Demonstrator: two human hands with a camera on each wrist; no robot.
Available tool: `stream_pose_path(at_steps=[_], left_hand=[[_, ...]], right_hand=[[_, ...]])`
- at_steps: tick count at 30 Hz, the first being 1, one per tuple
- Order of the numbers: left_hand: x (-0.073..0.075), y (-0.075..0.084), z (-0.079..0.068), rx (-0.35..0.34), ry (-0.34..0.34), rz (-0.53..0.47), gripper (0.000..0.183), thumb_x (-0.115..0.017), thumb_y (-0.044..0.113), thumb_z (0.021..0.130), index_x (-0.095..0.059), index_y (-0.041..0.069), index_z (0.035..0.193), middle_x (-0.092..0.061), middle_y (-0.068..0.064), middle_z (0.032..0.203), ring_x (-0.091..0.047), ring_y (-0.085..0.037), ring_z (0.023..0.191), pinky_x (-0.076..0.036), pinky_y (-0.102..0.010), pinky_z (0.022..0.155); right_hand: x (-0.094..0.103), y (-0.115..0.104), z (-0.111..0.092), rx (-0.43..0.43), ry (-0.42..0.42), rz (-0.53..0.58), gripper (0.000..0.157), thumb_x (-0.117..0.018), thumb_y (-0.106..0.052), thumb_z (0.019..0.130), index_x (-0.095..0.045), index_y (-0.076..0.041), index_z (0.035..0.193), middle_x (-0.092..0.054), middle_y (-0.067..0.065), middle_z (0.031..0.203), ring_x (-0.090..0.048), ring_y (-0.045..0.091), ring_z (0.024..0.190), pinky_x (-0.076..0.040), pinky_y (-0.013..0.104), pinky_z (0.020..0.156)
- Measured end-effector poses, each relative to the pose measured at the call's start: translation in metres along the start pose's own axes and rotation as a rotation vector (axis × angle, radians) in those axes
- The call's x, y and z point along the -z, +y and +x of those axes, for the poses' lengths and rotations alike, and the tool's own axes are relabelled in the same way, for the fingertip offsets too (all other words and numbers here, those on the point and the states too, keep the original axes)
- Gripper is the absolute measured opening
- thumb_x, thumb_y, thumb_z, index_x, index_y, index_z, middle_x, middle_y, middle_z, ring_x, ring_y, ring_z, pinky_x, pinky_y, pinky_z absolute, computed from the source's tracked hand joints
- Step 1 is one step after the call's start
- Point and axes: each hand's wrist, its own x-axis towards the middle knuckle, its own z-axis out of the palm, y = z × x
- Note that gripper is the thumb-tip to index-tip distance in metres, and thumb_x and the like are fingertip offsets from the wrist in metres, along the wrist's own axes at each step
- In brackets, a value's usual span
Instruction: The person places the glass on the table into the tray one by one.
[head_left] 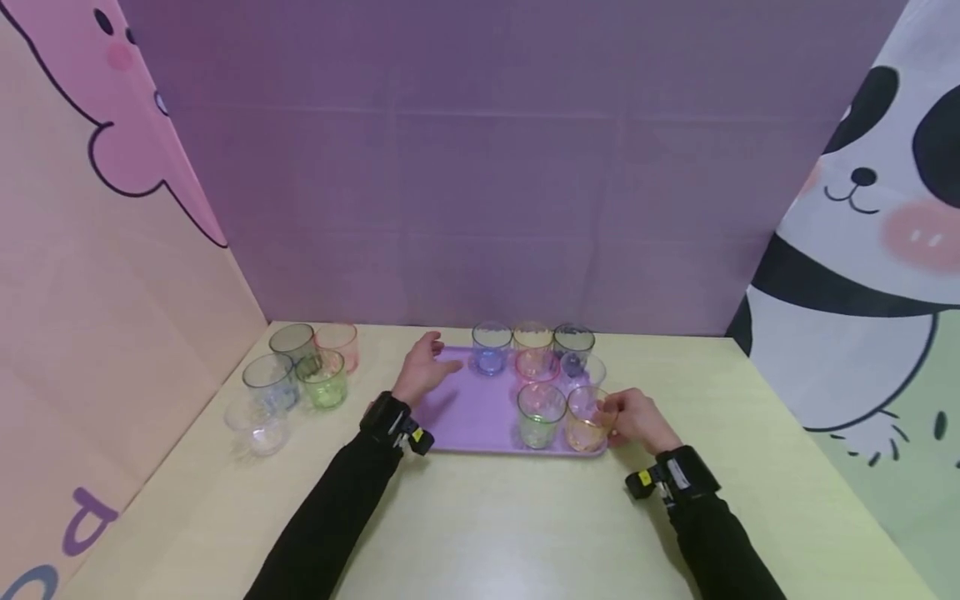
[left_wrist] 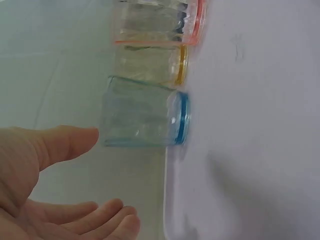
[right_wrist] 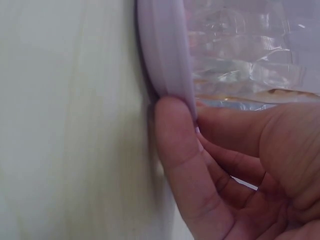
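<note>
A purple tray [head_left: 465, 421] lies on the table, bearing several tinted drinking glasses. My right hand [head_left: 639, 419] is at its front right corner, beside a yellow-rimmed glass [head_left: 587, 425]. In the right wrist view, the fingers [right_wrist: 175, 130] pinch the tray's rim [right_wrist: 167, 50], one digit outside it and another inside by the glass. My left hand [head_left: 423, 371] is over the tray's left edge with fingers spread, holding nothing. From the left wrist view, the blue-rimmed glass [left_wrist: 145, 115] stands a little beyond the thumb, apart from it. A green-rimmed glass [head_left: 541, 417] stands beside the yellow one.
Further glasses stand on the left of the table: a grey one [head_left: 292, 340], a pink one [head_left: 341, 342], a blue one [head_left: 272, 379], a green one [head_left: 324, 385] and a clear one [head_left: 264, 429]. Behind the table rises a purple cloth wall [head_left: 480, 183].
</note>
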Motion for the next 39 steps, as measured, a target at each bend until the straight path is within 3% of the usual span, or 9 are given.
stream_pose_path(at_steps=[6,12,17,22,29,39], left_hand=[[0.022,-0.007,-0.012,-0.028,-0.004,0.037,0.072,-0.069,0.026,0.079,-0.033,0.0,0.136,-0.047,-0.021,0.13,-0.043,-0.033,0.12,-0.037,-0.043,0.098],[0.047,-0.016,-0.023,-0.074,0.036,0.073,0.069,-0.067,0.028,0.08,-0.036,-0.002,0.134,-0.047,-0.024,0.128,-0.043,-0.035,0.119,-0.037,-0.045,0.097],[0.062,-0.023,-0.027,-0.134,0.077,-0.001,0.055,-0.067,0.024,0.082,-0.047,-0.004,0.126,-0.055,-0.022,0.118,-0.052,-0.032,0.11,-0.042,-0.041,0.092],[0.076,-0.021,-0.029,-0.197,0.09,-0.049,0.044,-0.066,0.021,0.083,-0.055,-0.003,0.118,-0.062,-0.02,0.106,-0.06,-0.03,0.098,-0.049,-0.038,0.083],[0.099,-0.018,-0.034,-0.21,0.155,0.118,0.045,-0.067,0.022,0.082,-0.056,-0.004,0.117,-0.059,-0.024,0.111,-0.055,-0.035,0.104,-0.045,-0.042,0.087],[0.131,-0.028,-0.041,-0.116,0.14,0.359,0.068,-0.07,0.022,0.077,-0.04,-0.014,0.127,-0.045,-0.033,0.124,-0.044,-0.045,0.112,-0.036,-0.051,0.093]], right_hand=[[0.001,0.0,-0.001,-0.008,-0.005,-0.003,0.01,-0.065,-0.01,0.082,-0.064,-0.001,0.084,-0.06,0.013,0.091,-0.06,0.02,0.069,-0.054,0.032,0.058],[-0.001,-0.001,0.0,0.019,-0.002,0.007,0.01,-0.065,-0.009,0.082,-0.065,0.001,0.086,-0.06,0.014,0.092,-0.061,0.02,0.067,-0.054,0.032,0.057],[-0.002,-0.001,0.0,0.041,0.003,0.003,0.008,-0.064,-0.006,0.082,-0.064,0.002,0.082,-0.06,0.014,0.087,-0.06,0.02,0.064,-0.054,0.032,0.056],[0.0,-0.002,-0.002,0.022,-0.008,0.005,0.014,-0.063,-0.007,0.082,-0.065,0.002,0.092,-0.06,0.016,0.097,-0.06,0.02,0.068,-0.054,0.032,0.058],[0.002,-0.003,-0.002,0.02,-0.015,0.01,0.014,-0.063,-0.008,0.083,-0.065,0.002,0.093,-0.059,0.017,0.096,-0.06,0.021,0.069,-0.054,0.032,0.058],[0.0,0.0,0.0,0.006,-0.019,0.011,0.024,-0.064,-0.009,0.083,-0.062,0.004,0.103,-0.059,0.021,0.105,-0.061,0.02,0.069,-0.054,0.032,0.059]])
